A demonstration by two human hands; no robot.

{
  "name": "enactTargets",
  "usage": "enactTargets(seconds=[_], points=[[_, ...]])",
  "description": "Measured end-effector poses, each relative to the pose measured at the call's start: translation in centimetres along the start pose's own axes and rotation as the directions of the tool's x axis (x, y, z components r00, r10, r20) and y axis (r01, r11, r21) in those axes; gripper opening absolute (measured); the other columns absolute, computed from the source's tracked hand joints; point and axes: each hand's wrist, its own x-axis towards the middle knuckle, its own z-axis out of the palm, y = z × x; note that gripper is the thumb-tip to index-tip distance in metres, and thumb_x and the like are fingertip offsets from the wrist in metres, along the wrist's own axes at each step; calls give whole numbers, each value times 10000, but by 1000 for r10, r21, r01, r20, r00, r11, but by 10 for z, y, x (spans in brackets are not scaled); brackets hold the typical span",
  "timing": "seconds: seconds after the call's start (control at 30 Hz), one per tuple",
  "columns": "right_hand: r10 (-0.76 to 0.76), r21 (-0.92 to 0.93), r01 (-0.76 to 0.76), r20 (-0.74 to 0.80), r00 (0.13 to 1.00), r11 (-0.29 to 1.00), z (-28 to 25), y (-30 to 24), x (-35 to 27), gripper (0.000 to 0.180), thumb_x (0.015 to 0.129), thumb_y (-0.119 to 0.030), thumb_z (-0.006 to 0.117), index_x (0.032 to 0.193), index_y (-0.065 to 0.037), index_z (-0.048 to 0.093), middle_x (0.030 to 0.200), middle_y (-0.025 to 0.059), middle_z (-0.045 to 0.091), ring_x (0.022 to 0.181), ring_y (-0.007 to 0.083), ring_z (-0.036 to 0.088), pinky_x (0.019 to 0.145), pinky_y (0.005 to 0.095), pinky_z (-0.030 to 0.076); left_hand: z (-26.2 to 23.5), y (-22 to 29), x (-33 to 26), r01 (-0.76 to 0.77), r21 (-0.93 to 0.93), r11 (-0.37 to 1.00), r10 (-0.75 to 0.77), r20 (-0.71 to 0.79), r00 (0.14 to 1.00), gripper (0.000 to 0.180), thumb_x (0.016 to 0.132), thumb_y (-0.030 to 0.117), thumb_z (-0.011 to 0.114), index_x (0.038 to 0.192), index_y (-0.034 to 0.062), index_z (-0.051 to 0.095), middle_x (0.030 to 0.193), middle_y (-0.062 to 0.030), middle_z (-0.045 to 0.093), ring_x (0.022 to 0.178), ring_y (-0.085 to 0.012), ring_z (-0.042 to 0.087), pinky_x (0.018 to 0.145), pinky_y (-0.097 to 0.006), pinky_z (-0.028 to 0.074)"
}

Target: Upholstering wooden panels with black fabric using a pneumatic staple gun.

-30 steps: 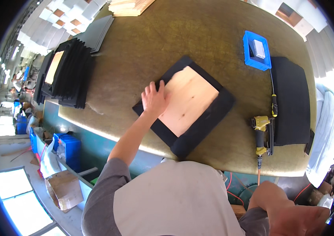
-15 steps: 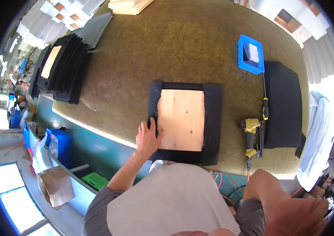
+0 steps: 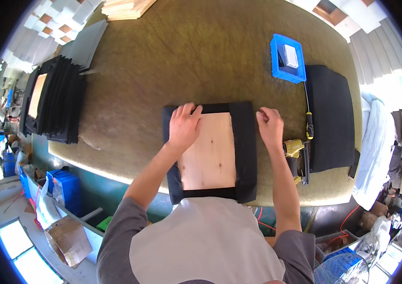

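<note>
Wooden panel (image 3: 212,154), under left hand (image 3: 184,127), apparently touching

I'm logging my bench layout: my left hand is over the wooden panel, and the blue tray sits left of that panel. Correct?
Not quite: the head view shows the blue tray sitting right of the wooden panel. Your left hand is indeed over the panel.
</note>
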Motion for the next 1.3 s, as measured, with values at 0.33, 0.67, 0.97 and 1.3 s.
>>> enactTargets(seconds=[0.33,0.67,0.97,1.3], points=[[21,-85,-19,31,999,996,34,11,13,66,882,-82,706,898,-54,648,867,96,647,819,331,648,712,441,517,43,-10,60,-20,-134,991,45,183,982,354,849,148,734,1187,59,683,1164,-100,604,1093,-315,585,970,-442,491],[25,225,-1,-105,994,974,19,-10,11,84,898,58,650,943,0,609,900,143,595,741,295,601,669,366,503,52,28,153,547,-406,732,148,879,454,338,933,142,683,1233,-11,697,1134,-108,732,1022,-188,678,914,-323,530],[68,121,-51,-145,987,991,36,8,-19,199,863,21,685,1055,-28,700,976,121,624,826,320,620,736,411,508,92,38,124,312,-557,769,209,682,701,176,918,130,692,1052,35,755,980,-122,723,870,-253,695,800,-372,539],[-232,-186,214,-84,969,959,33,2,-32,270,701,3,729,965,-56,730,1037,56,627,940,265,616,827,407,458,88,60,78,-109,-485,868,271,278,921,100,871,59,707,963,83,738,884,-51,667,701,-306,662,598,-392,532]])
